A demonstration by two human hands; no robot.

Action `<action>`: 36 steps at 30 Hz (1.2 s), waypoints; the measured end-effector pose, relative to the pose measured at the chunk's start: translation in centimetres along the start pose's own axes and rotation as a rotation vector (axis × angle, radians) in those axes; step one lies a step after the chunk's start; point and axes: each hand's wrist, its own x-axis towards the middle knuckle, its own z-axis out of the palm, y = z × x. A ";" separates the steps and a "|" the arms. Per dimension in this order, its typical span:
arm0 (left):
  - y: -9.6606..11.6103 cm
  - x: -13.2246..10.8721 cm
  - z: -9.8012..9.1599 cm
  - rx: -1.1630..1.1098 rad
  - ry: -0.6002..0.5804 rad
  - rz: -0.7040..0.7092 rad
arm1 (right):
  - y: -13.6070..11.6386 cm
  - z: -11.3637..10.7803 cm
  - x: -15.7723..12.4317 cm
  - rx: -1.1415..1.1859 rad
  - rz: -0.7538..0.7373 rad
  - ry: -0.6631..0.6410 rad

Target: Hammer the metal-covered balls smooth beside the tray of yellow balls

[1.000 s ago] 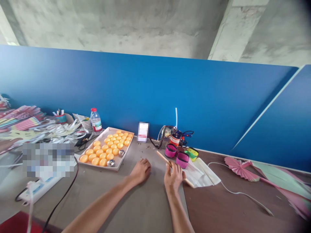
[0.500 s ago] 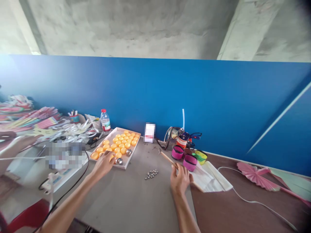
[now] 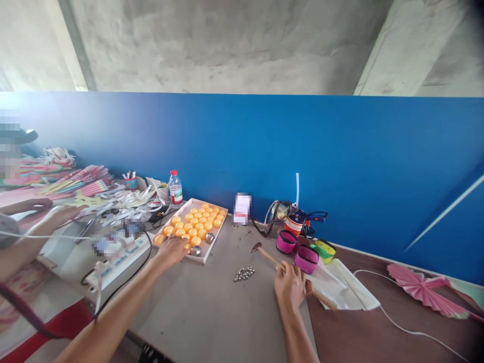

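Note:
My left hand (image 3: 173, 251) reaches over the near edge of a shallow white tray (image 3: 199, 259). Its fingers curl down round an orange ball (image 3: 186, 246), partly hidden by them. Rows of similar orange balls (image 3: 194, 232) fill much of the tray, and two shiny silver balls (image 3: 195, 250) lie near its right side. On the right, my right hand (image 3: 290, 285) is closed round the wooden handle of a small hammer (image 3: 270, 258), whose dark head points away to the left. Between my hands a pile of small shiny metal pieces (image 3: 244, 274) lies on the grey tabletop (image 3: 212, 312).
Pink and yellow-green bands (image 3: 306, 258) and white sheets (image 3: 350, 285) lie right of the hammer. A bottle (image 3: 175, 187) stands behind the tray. At left are a power strip (image 3: 121, 262), cables and a co-worker's arms (image 3: 41, 229). A blue partition (image 3: 242, 146) rises behind.
The view has swung a little left, shifting everything rightward and bringing more of the co-worker into sight. My left hand stays at the balls; my right hand still grips the hammer.

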 end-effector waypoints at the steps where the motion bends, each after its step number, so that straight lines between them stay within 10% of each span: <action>1: 0.0 0.2 0.1 -0.007 0.005 -0.002 | 0.0 0.0 0.0 0.005 -0.004 -0.007; 10: 1.9 0.9 -1.4 -0.131 0.203 -0.012 | 0.3 0.5 -0.1 0.026 -0.035 0.001; 12: 3.9 0.7 -1.7 -0.521 0.300 -0.002 | -0.1 0.4 0.0 0.098 -0.078 -0.007; 20: 13.6 -0.8 2.9 -1.717 -0.227 -0.018 | -2.1 -0.4 -0.4 0.470 -0.373 -0.420; 36: 15.6 0.3 6.7 -2.092 -0.508 -0.018 | -2.7 -0.4 -0.6 0.360 -0.435 -0.536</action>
